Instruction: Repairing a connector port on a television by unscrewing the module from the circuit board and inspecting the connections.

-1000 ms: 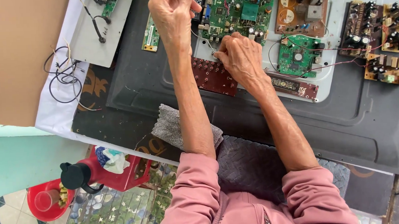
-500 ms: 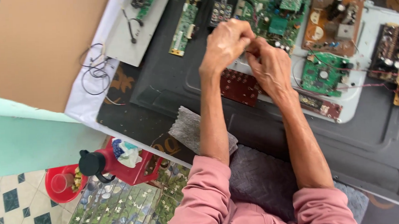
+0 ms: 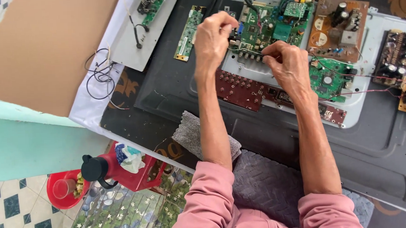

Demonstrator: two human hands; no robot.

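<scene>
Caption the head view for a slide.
Left hand and right hand pinch a thin wire above the green circuit board.

Dark table (image 3: 135, 124) under television back panel (image 3: 268, 134)

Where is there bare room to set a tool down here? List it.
Free: the dark panel between the narrow green board and the dark red board, and the panel's lower right. Crowded: circuit boards around the left hand and right hand.

Matt brown cardboard (image 3: 40, 52), a rough grey cloth (image 3: 199, 134), and a glossy red plastic bowl (image 3: 62, 191).
</scene>
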